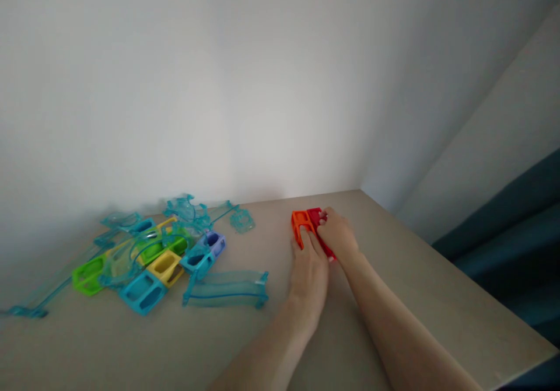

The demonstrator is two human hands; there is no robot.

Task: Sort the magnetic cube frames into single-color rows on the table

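An orange plastic block [301, 218] and a red plastic block [314, 213] lie side by side on the table, touching, toward its back. My left hand [308, 265] grips the orange block, its fingers over the near part of it. From the right, my right hand [339, 233] has its bent fingers on the red block, whose lower end shows between my hands.
At the left is a pile of yellow [165, 267], green [89, 275], blue [142, 292] and purple [216, 242] blocks with clear teal pieces. A clear teal track piece [227, 290] lies nearer. White walls stand behind the table [420, 297]; a dark teal curtain [511, 239] hangs right.
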